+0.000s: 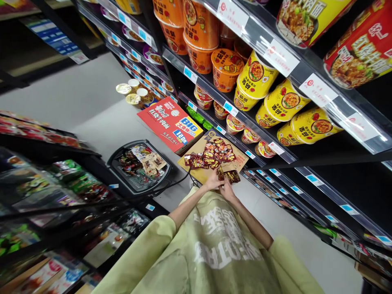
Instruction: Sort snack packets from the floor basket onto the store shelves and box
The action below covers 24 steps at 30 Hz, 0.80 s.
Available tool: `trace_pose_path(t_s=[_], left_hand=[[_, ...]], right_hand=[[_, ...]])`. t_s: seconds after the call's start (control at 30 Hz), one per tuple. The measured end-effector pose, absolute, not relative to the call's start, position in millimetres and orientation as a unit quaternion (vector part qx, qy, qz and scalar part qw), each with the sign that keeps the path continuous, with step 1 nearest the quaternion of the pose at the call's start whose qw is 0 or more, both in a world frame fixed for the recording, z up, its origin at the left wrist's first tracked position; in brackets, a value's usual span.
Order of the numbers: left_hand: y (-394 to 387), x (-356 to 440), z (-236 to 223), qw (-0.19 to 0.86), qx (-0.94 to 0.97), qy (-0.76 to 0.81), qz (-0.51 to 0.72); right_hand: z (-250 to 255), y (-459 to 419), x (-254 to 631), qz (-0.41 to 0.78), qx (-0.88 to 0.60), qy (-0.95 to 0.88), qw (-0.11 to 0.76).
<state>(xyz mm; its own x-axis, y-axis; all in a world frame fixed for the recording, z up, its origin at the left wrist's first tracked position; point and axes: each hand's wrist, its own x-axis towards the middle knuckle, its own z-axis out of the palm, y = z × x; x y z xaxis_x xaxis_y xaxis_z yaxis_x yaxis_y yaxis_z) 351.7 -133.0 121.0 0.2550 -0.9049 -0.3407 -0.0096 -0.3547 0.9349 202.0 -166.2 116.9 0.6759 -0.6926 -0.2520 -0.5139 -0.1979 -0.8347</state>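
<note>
In front of my body, both hands meet at the near edge of a brown cardboard box (191, 173). My left hand (213, 180) is closed, with a small dark brown and gold snack packet (220, 173) at its fingertips. My right hand (226, 189) touches the left one and is closed on another dark packet (232, 176) that sticks out to the right. Several maroon snack packets (211, 153) lie in a loose pile on top of the box, just beyond my hands. Parts of the fingers are hidden behind one another.
To the left, a black shopping basket (112, 163) with several small packets stands on the floor. A red carton (165, 126) lies beyond the box. Shelves of noodle tubs (257, 77) rise at the right; a rack of bagged goods (73, 183) is close at the left.
</note>
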Motion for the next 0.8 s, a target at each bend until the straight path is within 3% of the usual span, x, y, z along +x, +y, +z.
trace_pose_path(t_s=[0.17,0.3,0.37,0.53,0.8], left_hand=[[-126.5,350.5,109.2,0.392,0.693,-0.409,-0.446],[-128.7,337.5,110.2,0.312,0.696,-0.508,-0.400],[-134.1,329.1,112.6,0.301,0.701,-0.513,-0.394],[-146.6,315.0,118.0,0.266,0.708,-0.537,-0.374],[-144.2,314.9,108.2,0.283,0.693,-0.531,-0.397]], right_hand=[[125.7,-172.1,183.3,-0.061,-0.722,0.421,0.545],[132.6,-183.9,158.4,-0.111,-0.650,0.463,0.593],[133.3,-191.5,143.6,-0.154,-0.639,0.496,0.567],[122.0,-211.5,125.2,-0.190,-0.653,0.622,0.388],[106.0,-220.2,133.2,-0.139,-0.627,0.607,0.468]])
